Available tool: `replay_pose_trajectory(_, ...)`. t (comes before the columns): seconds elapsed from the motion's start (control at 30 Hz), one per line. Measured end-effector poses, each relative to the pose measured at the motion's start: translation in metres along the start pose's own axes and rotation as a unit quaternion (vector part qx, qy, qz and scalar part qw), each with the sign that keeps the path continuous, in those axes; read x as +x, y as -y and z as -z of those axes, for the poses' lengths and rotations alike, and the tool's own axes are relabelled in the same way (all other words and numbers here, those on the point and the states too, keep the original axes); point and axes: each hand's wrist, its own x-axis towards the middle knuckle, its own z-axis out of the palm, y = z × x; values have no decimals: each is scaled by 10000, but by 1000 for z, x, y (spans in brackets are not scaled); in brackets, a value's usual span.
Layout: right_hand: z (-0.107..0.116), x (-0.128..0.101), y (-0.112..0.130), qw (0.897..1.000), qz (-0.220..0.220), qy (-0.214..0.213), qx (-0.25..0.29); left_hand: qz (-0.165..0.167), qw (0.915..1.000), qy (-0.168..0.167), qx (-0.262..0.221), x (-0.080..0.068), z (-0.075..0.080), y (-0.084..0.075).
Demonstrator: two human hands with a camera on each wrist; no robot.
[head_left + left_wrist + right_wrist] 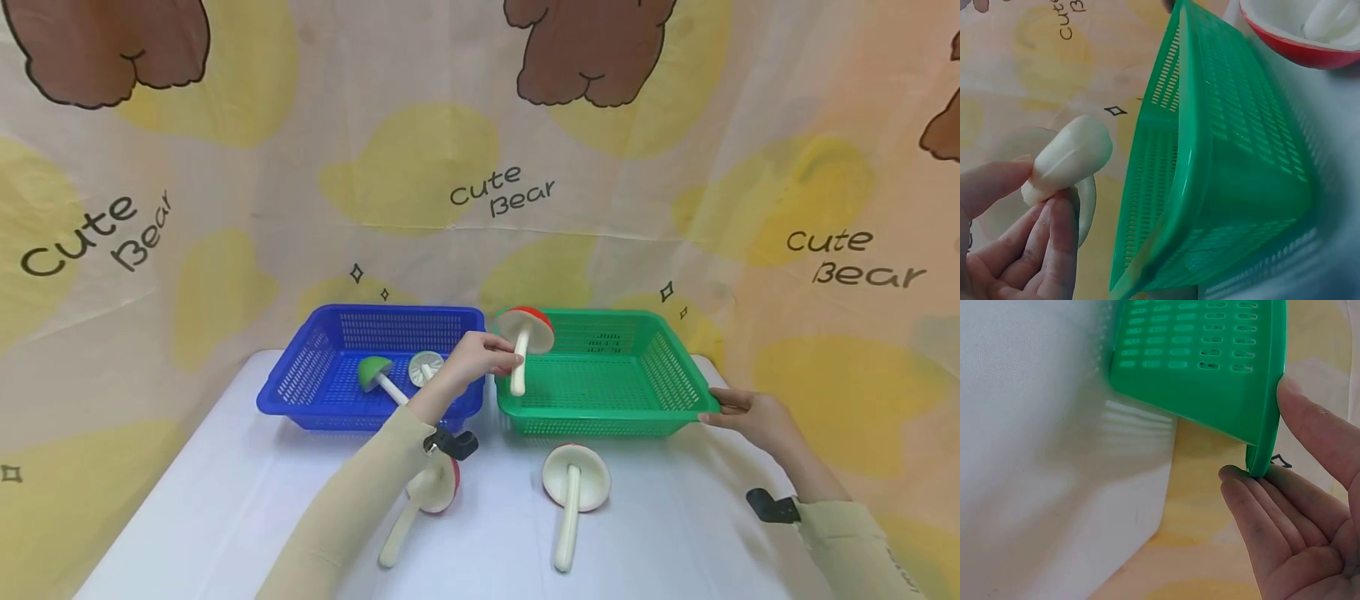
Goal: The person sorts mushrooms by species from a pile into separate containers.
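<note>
My left hand (487,354) pinches the stem of a toy mushroom (534,327) with a red cap and white underside, holding it cap up over the left end of the green basket (600,414). The left wrist view shows the pale stem (1075,153) between thumb and fingers, beside the basket wall. At the basket's front right corner, my right hand (753,417) grips the rim (1272,419), thumb on one side and fingertips on the other. Two more red-capped mushrooms lie on the table, one (576,479) before the green basket, another (437,487) partly behind my left forearm.
A blue basket (300,408) stands left of the green one, holding a green-capped mushroom (375,372) and a mushroom with a pale underside (424,367). Both baskets are on a white table (510,533). A bear-print cloth (405,167) hangs behind.
</note>
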Motion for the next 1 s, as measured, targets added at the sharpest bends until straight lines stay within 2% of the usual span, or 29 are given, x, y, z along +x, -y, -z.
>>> replay_pose_trajectory(0.13, 2, 0, 0, 10000, 9, 44, 41, 79, 9999, 24, -131, 14, -7, -2)
replay_pose_trajectory(0.37, 1, -1, 3, 9999, -22, 45, 97, 543, 9979, -84, -356, 33, -20, -6)
replay_pose_trajectory(0.53, 0, -1, 3, 9999, -35, 28, 102, 565, 9978, 9, -355, 41, -26, -8)
replay_pose_trajectory(0.67, -1, -1, 2, 10000, -47, 29, 72, 391, 9991, 82, -129, 39, -27, -6)
replay_pose_trajectory(0.83, -1, 0, 1, 9999, -92, 66, 100, 335, 9993, 98, 100, 32, -24, -1)
replay_pose_trajectory(1.0, 0, -1, 0, 9998, -114, 67, 137, 147, 9998, 147, -24, 19, -18, 1)
